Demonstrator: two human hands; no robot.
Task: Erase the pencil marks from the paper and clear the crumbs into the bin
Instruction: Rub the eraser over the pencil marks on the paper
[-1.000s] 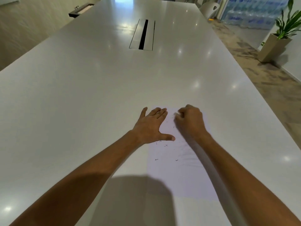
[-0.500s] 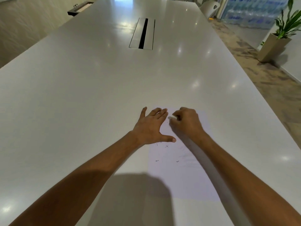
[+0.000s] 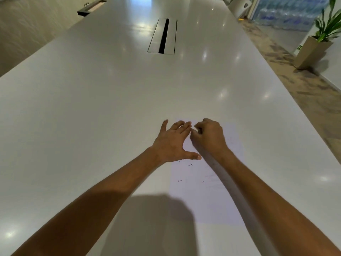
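White and glossy, the long bench (image 3: 92, 111) runs away toward the top of the frame, with a cable slot (image 3: 163, 36) set in its middle and a potted plant (image 3: 317, 37) on the floor at the upper right. No bin shows anywhere in view.

The paper (image 3: 206, 196) lies flat on the bench at lower centre, its long axis running from the bottom of the frame toward the top, the far short edge just beyond my knuckles. A few pencil marks (image 3: 191, 164) sit near its left side, below my left thumb.

My left hand (image 3: 173, 143) is spread wide, fingers straight, pressing the sheet's upper left corner down. My right hand (image 3: 210, 137) is curled tight around a small pale eraser (image 3: 196, 129), only a sliver of it showing at my fingertips, close beside my left fingers.

I judge the sheet thin, light and limp; on this slick top it will slide or crease under rubbing unless pinned close to the stroke. To lift it later, an edge or corner is the place to pinch.
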